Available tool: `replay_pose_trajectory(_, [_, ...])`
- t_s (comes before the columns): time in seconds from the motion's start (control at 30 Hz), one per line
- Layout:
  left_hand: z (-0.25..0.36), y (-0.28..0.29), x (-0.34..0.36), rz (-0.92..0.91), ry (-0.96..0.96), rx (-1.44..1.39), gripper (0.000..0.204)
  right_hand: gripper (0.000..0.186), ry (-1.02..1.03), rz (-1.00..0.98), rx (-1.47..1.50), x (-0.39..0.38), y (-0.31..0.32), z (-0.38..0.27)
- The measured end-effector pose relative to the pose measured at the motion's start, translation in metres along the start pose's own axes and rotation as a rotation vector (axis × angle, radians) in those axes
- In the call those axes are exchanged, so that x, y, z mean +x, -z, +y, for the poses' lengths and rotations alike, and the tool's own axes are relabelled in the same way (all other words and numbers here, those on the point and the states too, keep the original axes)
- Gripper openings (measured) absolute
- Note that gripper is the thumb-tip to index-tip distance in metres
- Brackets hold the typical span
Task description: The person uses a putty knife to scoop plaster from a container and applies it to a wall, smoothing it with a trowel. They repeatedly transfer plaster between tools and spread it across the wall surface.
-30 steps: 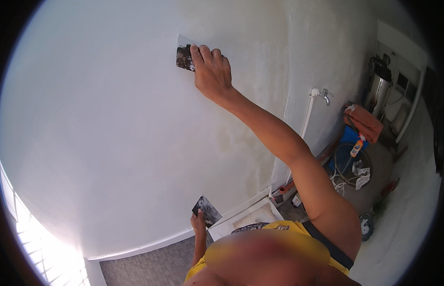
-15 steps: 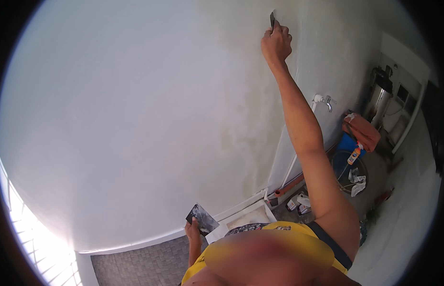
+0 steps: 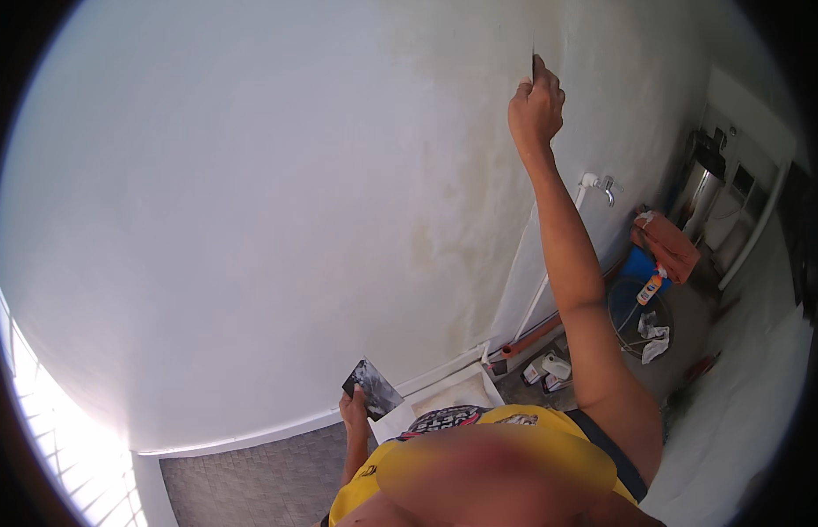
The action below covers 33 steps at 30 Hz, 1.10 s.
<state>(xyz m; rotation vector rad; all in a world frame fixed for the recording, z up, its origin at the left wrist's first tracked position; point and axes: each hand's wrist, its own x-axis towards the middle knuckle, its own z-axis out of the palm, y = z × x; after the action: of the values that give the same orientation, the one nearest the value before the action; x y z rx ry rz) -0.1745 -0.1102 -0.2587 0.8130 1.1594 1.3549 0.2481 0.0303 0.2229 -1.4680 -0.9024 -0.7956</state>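
High on the white wall (image 3: 277, 202), close to the corner, my right hand (image 3: 538, 114) grips a thin dark putty knife (image 3: 535, 68). The blade shows almost edge-on at the wall, and I cannot tell whether it touches. Greyish-beige patches (image 3: 488, 176) run down the wall by the corner. Low in front of me, my left hand (image 3: 354, 411) is closed on the edge of a flat dark plate (image 3: 376, 389) smeared with white paste. Just right of that plate, near the foot of the wall, is a white tray-like box (image 3: 492, 386), partly hidden by my body.
A wall tap (image 3: 608, 191) on a white pipe sticks out right of my forearm. Beyond it stand a tub (image 3: 659, 329), a spray bottle (image 3: 650, 290) and a reddish cloth (image 3: 665, 246). White containers (image 3: 550, 373) and an orange pipe (image 3: 532, 339) lie along the floor.
My right hand has moved right and down with the putty knife, nearer the corner, and the blade has turned more edge-on. The left hand and its plate have barely shifted.
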Motion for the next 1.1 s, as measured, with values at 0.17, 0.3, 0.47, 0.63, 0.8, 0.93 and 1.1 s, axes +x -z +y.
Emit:
replay_pose_trajectory(0.17, [-0.009, 0.022, -0.005, 0.043, -0.006, 0.031, 0.015, 0.042, 0.251, 0.049, 0.034, 0.088, 0.008, 0.032])
replay_pose_trajectory(0.3, [-0.004, 0.01, -0.007, 0.061, -0.036, 0.043, 0.014, 0.043, 0.462, 0.131, 0.01, 0.124, 0.015, 0.006])
replay_pose_trajectory(0.47, [-0.002, 0.002, -0.009, 0.042, -0.042, -0.124, 0.013, 0.04, -0.232, 0.006, 0.013, 0.127, 0.011, 0.036])
replay_pose_trajectory(0.63, [-0.019, 0.016, -0.009, 0.089, -0.006, -0.098, 0.012, 0.038, -0.539, -0.16, -0.036, 0.072, -0.039, 0.096])
replay_pose_trajectory(0.8, [-0.025, 0.02, -0.001, 0.085, 0.04, -0.144, 0.014, 0.042, -0.204, -0.052, -0.047, 0.045, -0.069, 0.029])
replay_pose_trajectory(0.93, [-0.017, 0.007, 0.0, 0.078, 0.032, -0.161, 0.013, 0.047, 0.129, 0.046, -0.023, 0.018, -0.066, -0.082])
replay_pose_trajectory(1.1, [-0.009, -0.005, 0.015, 0.019, -0.007, -0.081, 0.01, 0.059, 0.426, 0.051, -0.074, -0.051, -0.068, -0.157])
